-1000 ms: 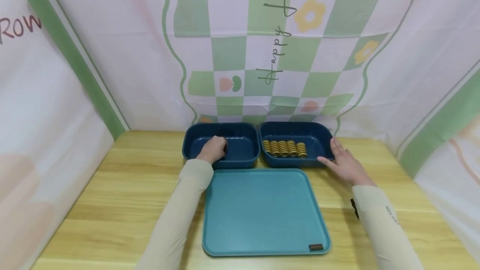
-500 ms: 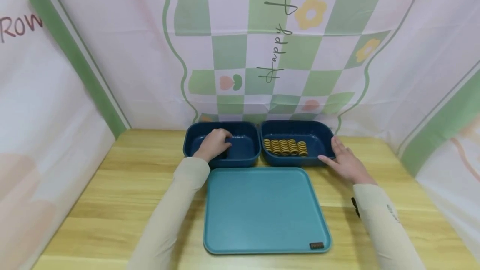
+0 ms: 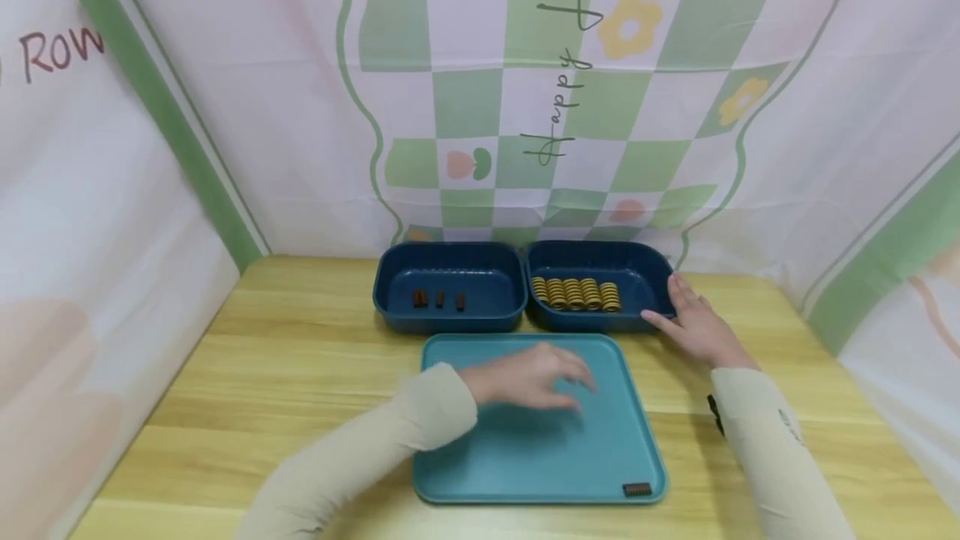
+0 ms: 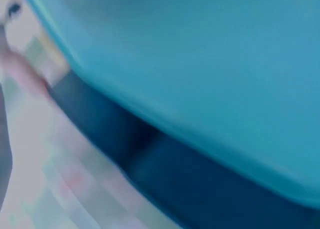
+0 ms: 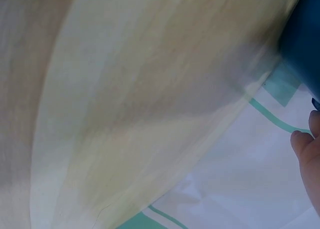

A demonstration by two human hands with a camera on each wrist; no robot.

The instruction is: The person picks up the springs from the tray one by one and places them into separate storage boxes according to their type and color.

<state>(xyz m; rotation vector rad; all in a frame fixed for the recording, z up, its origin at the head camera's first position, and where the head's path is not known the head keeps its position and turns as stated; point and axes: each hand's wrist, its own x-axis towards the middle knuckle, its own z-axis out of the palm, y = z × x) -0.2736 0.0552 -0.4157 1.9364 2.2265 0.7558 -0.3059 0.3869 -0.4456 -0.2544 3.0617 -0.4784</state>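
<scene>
In the head view my left hand [image 3: 528, 377] is over the teal tray [image 3: 525, 457], thumb and fingers apart. It is blurred by motion and nothing shows between its fingers. At the tray's front right corner lies a small dark brown ribbed piece [image 3: 637, 489], like a coil spring. My right hand [image 3: 701, 327] rests against the right end of the right navy bin [image 3: 600, 323], fingers straight. Inside that bin stand several yellow ribbed cylinders [image 3: 574, 295], like coil springs, in a row. The left navy bin [image 3: 450, 325] contains several small dark brown pieces [image 3: 439, 299].
Both bins stand side by side at the back of the wooden table [image 3: 300, 332], behind the tray. A printed cloth [image 3: 465, 107] hangs behind them. The left wrist view is blurred and shows mainly tray and bins.
My left hand has left the left bin and moved right and toward me, over the tray. The brown pieces in that bin now show. My right hand stays on its bin.
</scene>
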